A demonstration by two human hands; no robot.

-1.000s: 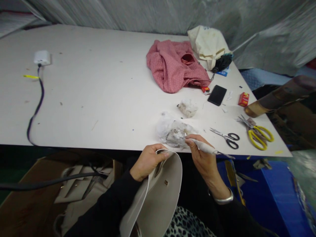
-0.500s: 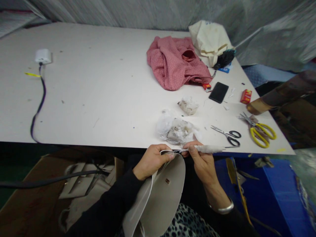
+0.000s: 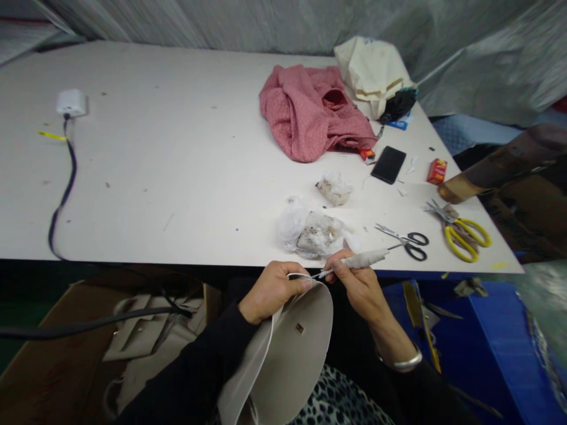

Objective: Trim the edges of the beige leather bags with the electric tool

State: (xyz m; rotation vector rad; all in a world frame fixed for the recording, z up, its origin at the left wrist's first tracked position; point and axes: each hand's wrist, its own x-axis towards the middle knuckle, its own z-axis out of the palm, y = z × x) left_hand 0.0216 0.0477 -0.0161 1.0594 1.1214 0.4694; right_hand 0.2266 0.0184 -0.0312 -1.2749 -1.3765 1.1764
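Note:
My left hand [image 3: 270, 290] is closed on the top edge of a pale grey bag piece [image 3: 287, 354] with a small metal fitting, held over my lap below the table edge. My right hand [image 3: 359, 284] pinches a thin tool [image 3: 361, 260] with a white-wrapped handle, and its tip touches the bag piece's edge beside my left thumb. Just beyond both hands, on the white table [image 3: 177, 171], lies a crumpled plastic bag with a whitish lump [image 3: 312, 233].
Small black scissors [image 3: 405, 240] and yellow-handled shears [image 3: 460, 231] lie at the right. Farther back are a second plastic wad [image 3: 334, 188], a black phone [image 3: 388, 164], a red box [image 3: 436, 171], pink cloth [image 3: 312, 112], a cream bag [image 3: 372, 71]. A black cable [image 3: 62, 189] runs left.
My right hand drew back from the plastic bag on the table and brought the tool's tip to the bag piece's edge. The left hand kept its grip.

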